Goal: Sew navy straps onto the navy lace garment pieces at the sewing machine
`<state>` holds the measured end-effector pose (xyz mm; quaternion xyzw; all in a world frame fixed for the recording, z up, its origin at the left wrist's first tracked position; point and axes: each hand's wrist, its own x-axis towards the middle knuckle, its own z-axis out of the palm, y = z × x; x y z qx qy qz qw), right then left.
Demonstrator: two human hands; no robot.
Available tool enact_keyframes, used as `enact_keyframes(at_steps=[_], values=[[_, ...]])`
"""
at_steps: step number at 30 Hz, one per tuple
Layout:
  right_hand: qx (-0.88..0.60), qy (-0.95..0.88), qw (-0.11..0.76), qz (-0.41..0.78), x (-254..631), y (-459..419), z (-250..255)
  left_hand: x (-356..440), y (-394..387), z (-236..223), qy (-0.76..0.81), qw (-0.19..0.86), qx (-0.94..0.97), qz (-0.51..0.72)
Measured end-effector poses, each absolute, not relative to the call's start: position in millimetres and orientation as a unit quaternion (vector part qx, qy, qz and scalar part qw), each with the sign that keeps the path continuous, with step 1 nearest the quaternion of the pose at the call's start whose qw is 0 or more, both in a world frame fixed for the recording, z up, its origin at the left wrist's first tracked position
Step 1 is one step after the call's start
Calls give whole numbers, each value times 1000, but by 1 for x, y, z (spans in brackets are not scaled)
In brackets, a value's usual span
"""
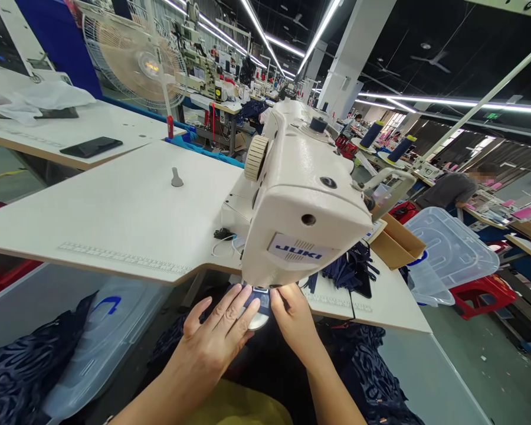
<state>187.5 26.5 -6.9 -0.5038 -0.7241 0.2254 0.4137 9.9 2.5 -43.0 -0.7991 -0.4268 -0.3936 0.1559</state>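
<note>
A cream JUKI sewing machine point(298, 195) stands on the white work table point(128, 206). Both hands sit under its head at the needle. My left hand point(219, 330) lies flat with fingers stretched out, pressing a small dark blue fabric piece point(253, 297) onto the machine's bed. My right hand point(292, 319) has its fingers curled together at the same fabric, close to the needle, which the machine head hides. Dark blue lace fabric point(367, 366) hangs over my lap.
A clear plastic bin point(92, 342) with dark lace stands at lower left. Dark fabric strips point(349, 271), a cardboard box point(398, 239) and a clear bin point(446, 248) lie to the right. A fan point(135, 59) and a phone point(91, 146) are behind. Another person point(455, 186) sits far right.
</note>
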Motion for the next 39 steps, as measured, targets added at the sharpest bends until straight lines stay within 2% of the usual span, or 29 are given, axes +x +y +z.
enact_keyframes(at_steps=[9,13,20,26,29,31,34,37,39], values=[[-524,-657,444,312,190,26,-27,9,-1,-28,-457,150,-785,-391],[-529,-630,456,339,198,26,-42,5,2,-21,-419,185,-810,-366],[-512,-750,316,273,225,22,-66,8,2,-23,-425,166,-812,-365],[-540,-694,303,366,250,7,-86,14,2,-27,-432,155,-805,-377],[-572,-652,329,373,260,-1,-79,14,2,-29,-435,150,-797,-392],[-574,-621,369,387,264,-7,-66,7,1,-32,-424,111,-800,-409],[-518,-568,433,470,259,-14,-37,-17,3,-36,-396,50,-808,-434],[-475,-583,451,481,238,-13,-7,-48,10,-37,-441,115,-758,-466],[-488,-670,424,365,218,-5,6,-65,16,-36,-502,184,-718,-445]])
